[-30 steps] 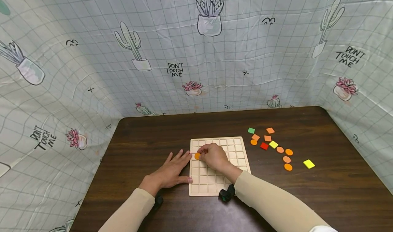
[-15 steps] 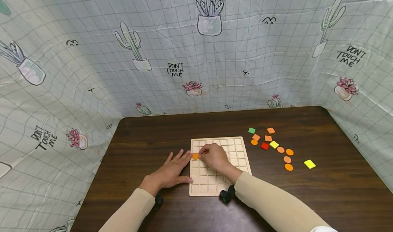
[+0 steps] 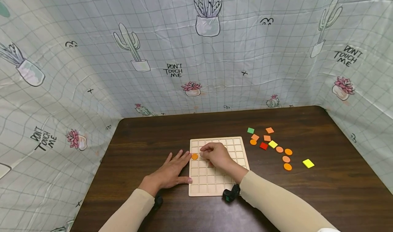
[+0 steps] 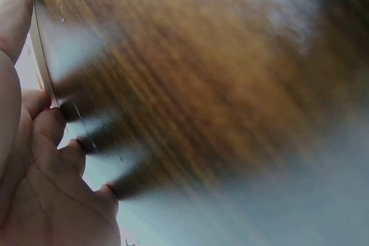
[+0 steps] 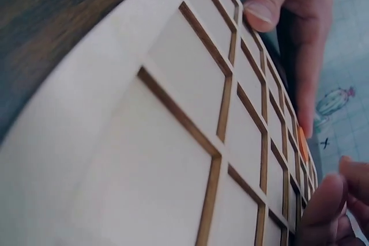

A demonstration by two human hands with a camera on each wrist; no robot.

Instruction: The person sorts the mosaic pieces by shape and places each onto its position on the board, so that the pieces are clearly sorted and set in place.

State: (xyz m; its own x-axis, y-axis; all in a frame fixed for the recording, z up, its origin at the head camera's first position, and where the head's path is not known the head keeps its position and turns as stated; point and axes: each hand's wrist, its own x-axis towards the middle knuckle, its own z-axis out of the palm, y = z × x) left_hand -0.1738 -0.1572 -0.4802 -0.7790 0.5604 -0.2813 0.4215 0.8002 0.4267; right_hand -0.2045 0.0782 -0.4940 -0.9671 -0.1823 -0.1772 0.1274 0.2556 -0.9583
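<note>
A pale wooden grid board lies on the dark table. An orange disc sits in a cell at its left edge. Spread flat, my left hand rests on the table beside the board, its fingertips and thumb at the left rim. My right hand is over the board just right of the disc, thumb and fingers drawn together. A sliver of an orange-red piece shows under its lower edge; I cannot tell whether the hand holds it. In the right wrist view its fingertips are close over the grid.
Right of the board lie loose flat pieces: a green square, a red square, yellow squares, several orange squares and several orange discs. A patterned curtain hangs around the table's back and sides.
The orange disc slid slightly left into the edge cell and my right hand let it go. That hand then shifted a little right, and an orange-red sliver came into view under it. The left hand stayed put.
</note>
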